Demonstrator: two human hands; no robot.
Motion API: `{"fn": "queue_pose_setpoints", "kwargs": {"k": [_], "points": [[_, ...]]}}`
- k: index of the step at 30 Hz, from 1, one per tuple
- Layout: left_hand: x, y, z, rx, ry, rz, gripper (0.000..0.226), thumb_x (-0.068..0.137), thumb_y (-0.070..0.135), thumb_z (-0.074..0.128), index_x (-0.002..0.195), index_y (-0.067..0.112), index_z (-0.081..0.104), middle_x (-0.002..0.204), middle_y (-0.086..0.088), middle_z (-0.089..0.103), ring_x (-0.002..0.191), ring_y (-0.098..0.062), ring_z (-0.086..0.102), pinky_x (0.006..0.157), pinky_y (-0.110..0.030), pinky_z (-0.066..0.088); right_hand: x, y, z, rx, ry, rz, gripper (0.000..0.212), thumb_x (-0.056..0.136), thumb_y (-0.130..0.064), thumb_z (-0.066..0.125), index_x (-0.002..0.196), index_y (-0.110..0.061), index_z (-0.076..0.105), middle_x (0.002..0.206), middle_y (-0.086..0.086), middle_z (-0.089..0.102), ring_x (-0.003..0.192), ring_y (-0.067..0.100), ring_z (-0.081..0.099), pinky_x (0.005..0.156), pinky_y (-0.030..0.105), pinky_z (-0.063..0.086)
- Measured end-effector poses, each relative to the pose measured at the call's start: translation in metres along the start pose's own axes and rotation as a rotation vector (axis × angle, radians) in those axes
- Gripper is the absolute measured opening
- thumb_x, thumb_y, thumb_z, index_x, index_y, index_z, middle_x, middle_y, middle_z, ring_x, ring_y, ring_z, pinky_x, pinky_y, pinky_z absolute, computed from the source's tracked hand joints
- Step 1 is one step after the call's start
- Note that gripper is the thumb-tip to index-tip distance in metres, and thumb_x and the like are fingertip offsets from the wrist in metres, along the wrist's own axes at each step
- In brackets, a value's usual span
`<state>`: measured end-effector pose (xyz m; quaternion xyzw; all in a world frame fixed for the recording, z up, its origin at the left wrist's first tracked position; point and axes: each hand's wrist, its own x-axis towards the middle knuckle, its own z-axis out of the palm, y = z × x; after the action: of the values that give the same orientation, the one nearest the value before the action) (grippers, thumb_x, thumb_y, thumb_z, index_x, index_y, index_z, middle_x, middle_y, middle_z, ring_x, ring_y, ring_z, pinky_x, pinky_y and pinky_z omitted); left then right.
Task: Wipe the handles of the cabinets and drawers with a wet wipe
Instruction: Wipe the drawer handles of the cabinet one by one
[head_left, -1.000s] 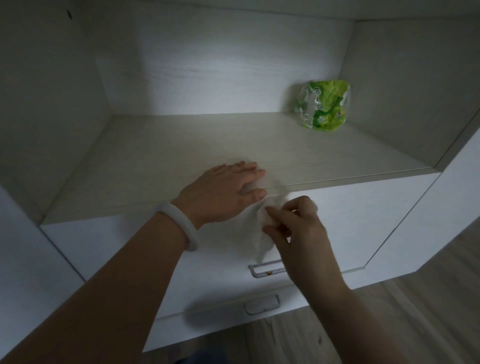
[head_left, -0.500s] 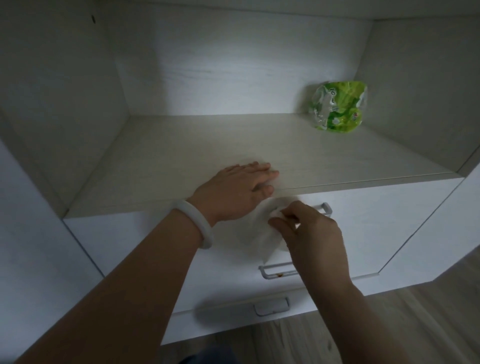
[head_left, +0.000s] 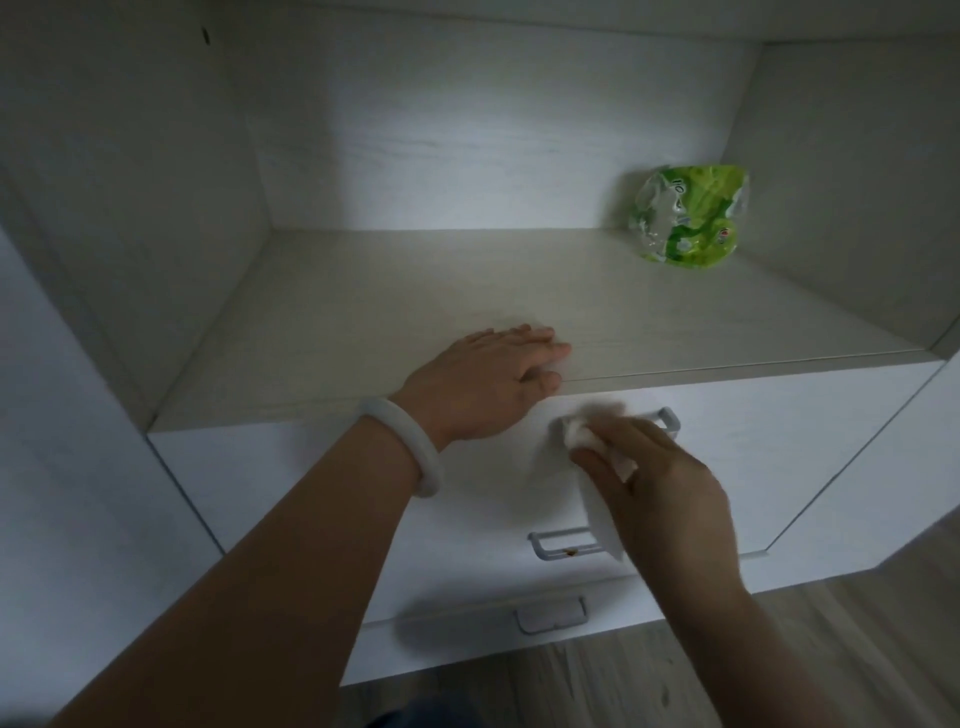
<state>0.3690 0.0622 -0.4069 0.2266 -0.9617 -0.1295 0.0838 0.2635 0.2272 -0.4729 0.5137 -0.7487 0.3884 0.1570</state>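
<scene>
The wet wipe (head_left: 582, 434) is pinched by the right hand (head_left: 660, 483) against the top drawer handle (head_left: 665, 415) (fingers blurred); the left hand (head_left: 483, 384) lies flat on the shelf (head_left: 415, 301), apparently for support.

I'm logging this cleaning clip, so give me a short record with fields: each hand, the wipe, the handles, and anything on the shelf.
left hand: flat on the front edge of the shelf, fingers straight, white bangle on the wrist
right hand: holds the wet wipe against the top drawer handle
wet wipe: bunched at the handle's left end, a tail hanging down over the middle drawer handle
bottom drawer handle: untouched
middle drawer handle: small brown spot behind it
shelf item: green wet wipe pack, back right corner
</scene>
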Motion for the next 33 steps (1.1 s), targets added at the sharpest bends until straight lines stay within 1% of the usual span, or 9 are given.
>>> {"fn": "queue_pose_setpoints", "kwargs": {"k": [2, 6, 10, 13, 19, 22, 25, 29, 33], "points": [[0.000, 0.001, 0.001, 0.002, 0.011, 0.000, 0.048, 0.102, 0.042, 0.032, 0.149, 0.033, 0.028, 0.159, 0.012, 0.017, 0.147, -0.005, 0.010, 0.120, -0.032, 0.008, 0.002, 0.012, -0.005, 0.078, -0.007, -0.016, 0.020, 0.084, -0.031, 0.070, 0.104, -0.028, 0.072, 0.103, -0.010, 0.071, 0.064, 0.004, 0.058, 0.062, 0.024, 0.049], [0.002, 0.002, 0.003, -0.001, 0.039, 0.001, 0.048, 0.102, 0.042, 0.032, 0.149, 0.034, 0.029, 0.159, 0.013, 0.018, 0.146, -0.005, 0.012, 0.120, -0.030, 0.008, 0.012, 0.004, 0.003, 0.114, -0.070, -0.070, 0.014, 0.083, -0.022, 0.074, 0.096, -0.019, 0.071, 0.080, -0.014, 0.063, 0.061, 0.007, 0.060, 0.059, 0.024, 0.052], [0.000, 0.001, 0.001, -0.003, 0.029, -0.001, 0.047, 0.102, 0.043, 0.032, 0.148, 0.036, 0.028, 0.159, 0.014, 0.018, 0.146, -0.004, 0.012, 0.119, -0.029, 0.008, 0.015, 0.013, -0.006, 0.242, -0.175, 0.000, 0.022, 0.083, -0.034, 0.069, 0.103, -0.026, 0.072, 0.080, -0.030, 0.056, 0.061, -0.011, 0.055, 0.062, 0.021, 0.054], [0.001, 0.001, 0.002, -0.001, 0.025, 0.001, 0.047, 0.102, 0.043, 0.032, 0.148, 0.036, 0.028, 0.159, 0.015, 0.018, 0.146, -0.003, 0.011, 0.119, -0.029, 0.008, 0.025, 0.039, -0.027, 0.254, -0.200, 0.101, 0.021, 0.075, -0.042, 0.071, 0.093, -0.032, 0.074, 0.072, -0.022, 0.065, 0.059, 0.000, 0.058, 0.058, 0.028, 0.049], [0.003, -0.001, 0.005, 0.017, 0.051, 0.005, 0.047, 0.101, 0.044, 0.032, 0.148, 0.036, 0.030, 0.158, 0.013, 0.020, 0.146, -0.005, 0.014, 0.120, -0.032, 0.012, 0.020, 0.011, -0.015, 0.154, -0.268, -0.066, 0.026, 0.082, -0.024, 0.075, 0.107, -0.029, 0.070, 0.073, -0.031, 0.050, 0.057, -0.014, 0.054, 0.058, 0.001, 0.039], [0.002, -0.001, 0.004, 0.021, 0.041, 0.008, 0.048, 0.101, 0.044, 0.032, 0.148, 0.036, 0.029, 0.158, 0.014, 0.020, 0.146, -0.004, 0.014, 0.120, -0.033, 0.012, 0.020, 0.024, -0.024, 0.208, -0.201, -0.022, 0.016, 0.085, -0.018, 0.071, 0.100, -0.025, 0.075, 0.069, -0.033, 0.053, 0.054, -0.008, 0.057, 0.055, 0.007, 0.043], [0.003, -0.001, 0.004, 0.020, 0.045, -0.001, 0.047, 0.101, 0.043, 0.032, 0.148, 0.037, 0.030, 0.158, 0.014, 0.020, 0.146, -0.004, 0.014, 0.120, -0.033, 0.011, 0.026, 0.043, -0.036, 0.201, -0.111, 0.122, 0.012, 0.082, -0.021, 0.074, 0.093, -0.020, 0.076, 0.067, -0.020, 0.062, 0.052, 0.007, 0.057, 0.057, 0.029, 0.049], [0.002, 0.002, 0.004, 0.028, 0.061, 0.000, 0.047, 0.101, 0.043, 0.032, 0.147, 0.036, 0.031, 0.158, 0.013, 0.021, 0.146, -0.005, 0.015, 0.119, -0.031, 0.012, 0.022, 0.013, -0.025, 0.180, -0.233, -0.013, 0.028, 0.084, -0.020, 0.073, 0.111, -0.026, 0.068, 0.082, -0.022, 0.059, 0.067, -0.003, 0.054, 0.067, 0.018, 0.050], [0.000, 0.001, 0.003, 0.027, 0.051, 0.003, 0.047, 0.101, 0.044, 0.031, 0.148, 0.036, 0.030, 0.158, 0.013, 0.020, 0.146, -0.005, 0.014, 0.120, -0.032, 0.012, 0.015, 0.018, -0.020, 0.284, -0.213, -0.060, 0.022, 0.086, -0.003, 0.067, 0.102, -0.017, 0.073, 0.092, -0.013, 0.063, 0.070, -0.007, 0.059, 0.065, 0.013, 0.052]]}}
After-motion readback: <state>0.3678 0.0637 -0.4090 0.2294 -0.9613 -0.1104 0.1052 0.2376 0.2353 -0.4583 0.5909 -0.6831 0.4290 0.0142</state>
